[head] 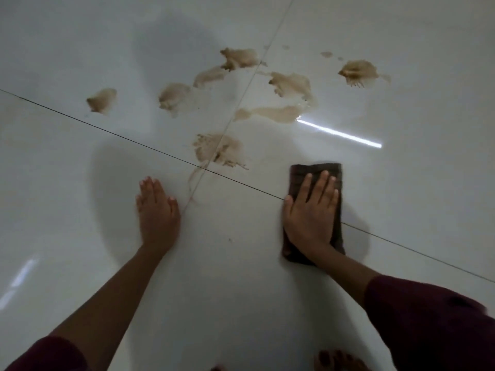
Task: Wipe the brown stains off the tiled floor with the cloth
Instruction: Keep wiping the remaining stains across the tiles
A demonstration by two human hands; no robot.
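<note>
While right hand (310,210) presses cloth (336,171) flat, left hand (158,207) open, stains (219,149) ahead.

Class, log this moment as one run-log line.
right hand: flat on cloth | left hand: flat on tile | brown stains: unwiped, ahead of cloth

Pretty much open floor (401,49) all round. Only things sitting on the tiles are the left hand (156,210), flat by the grout crossing, and the right hand (310,210) flat on the cloth (336,170). Clear gap between them, clear run up to the stains (218,151).
</note>
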